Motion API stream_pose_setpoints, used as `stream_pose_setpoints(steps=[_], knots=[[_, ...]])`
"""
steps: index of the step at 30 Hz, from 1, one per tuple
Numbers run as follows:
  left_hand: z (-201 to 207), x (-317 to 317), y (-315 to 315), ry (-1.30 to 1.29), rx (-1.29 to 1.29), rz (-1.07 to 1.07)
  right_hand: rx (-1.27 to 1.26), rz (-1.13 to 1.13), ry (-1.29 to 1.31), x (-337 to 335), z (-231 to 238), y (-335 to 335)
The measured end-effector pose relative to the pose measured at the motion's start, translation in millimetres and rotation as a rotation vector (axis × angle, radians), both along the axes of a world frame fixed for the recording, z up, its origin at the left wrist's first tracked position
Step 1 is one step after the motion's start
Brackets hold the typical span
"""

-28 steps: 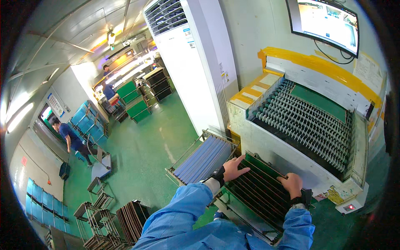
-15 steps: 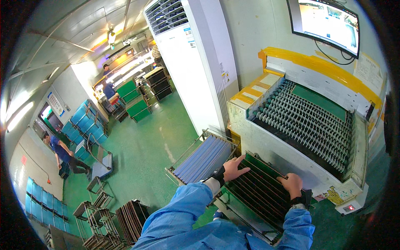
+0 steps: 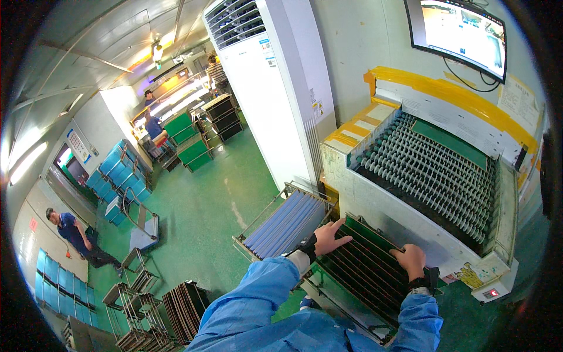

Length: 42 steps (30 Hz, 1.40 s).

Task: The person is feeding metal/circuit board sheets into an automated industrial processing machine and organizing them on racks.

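Observation:
In front of me stands a rack holding several thin dark panels on edge, with a green panel at its far end. My left hand lies over the rack's left side, thumb and forefinger spread apart. At the right side, my right hand has its fingers bent over the end of the green panel; its fingertips are partly hidden. Left of this rack is another rack with several blue-violet panels.
A roller conveyor machine rises beyond the rack, a green board on its rollers. A tall white air conditioner stands left of it. Metal racks and a trolley stand at left. A person walks there.
The walking person at the left has come nearer. Another person in a striped top shows more fully at the back. My hands have hardly moved.

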<state>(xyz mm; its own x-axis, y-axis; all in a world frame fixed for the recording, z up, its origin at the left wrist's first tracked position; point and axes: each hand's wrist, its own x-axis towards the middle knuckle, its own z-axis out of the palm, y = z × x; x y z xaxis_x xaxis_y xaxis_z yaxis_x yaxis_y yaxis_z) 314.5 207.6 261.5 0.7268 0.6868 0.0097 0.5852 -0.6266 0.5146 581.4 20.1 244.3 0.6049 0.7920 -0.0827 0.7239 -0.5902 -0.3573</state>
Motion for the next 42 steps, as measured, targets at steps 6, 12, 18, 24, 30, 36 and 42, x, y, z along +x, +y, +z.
stream_pose_setpoints(steps=[6, 12, 18, 24, 30, 36, 42], knots=[[1.3, -0.7, 0.1, -0.020, -0.023, -0.014, 0.025, 0.007, -0.012, 1.3, -5.6, -0.6], [-4.6, -1.1, 3.3, -0.037, -0.028, -0.023, 0.027, -0.003, 0.005, -0.5, -0.8, -0.8], [-5.3, -1.0, 2.6, -0.053, -0.016, -0.019, 0.017, 0.004, 0.007, 0.3, -0.7, -0.8], [-0.3, -0.4, 1.1, -0.030, -0.032, -0.010, -0.020, -0.007, 0.017, -1.5, 5.3, -0.4], [-2.8, -1.1, 1.3, -0.027, -0.024, -0.008, -0.028, -0.009, 0.020, -2.5, 6.4, -0.4], [-6.5, -0.8, 2.6, -0.045, -0.020, -0.011, -0.017, -0.005, 0.018, -1.5, 4.1, 0.2], [1.5, -1.1, 1.2, -0.035, -0.033, -0.013, -0.007, -0.006, 0.022, -3.8, 11.0, -0.4]])
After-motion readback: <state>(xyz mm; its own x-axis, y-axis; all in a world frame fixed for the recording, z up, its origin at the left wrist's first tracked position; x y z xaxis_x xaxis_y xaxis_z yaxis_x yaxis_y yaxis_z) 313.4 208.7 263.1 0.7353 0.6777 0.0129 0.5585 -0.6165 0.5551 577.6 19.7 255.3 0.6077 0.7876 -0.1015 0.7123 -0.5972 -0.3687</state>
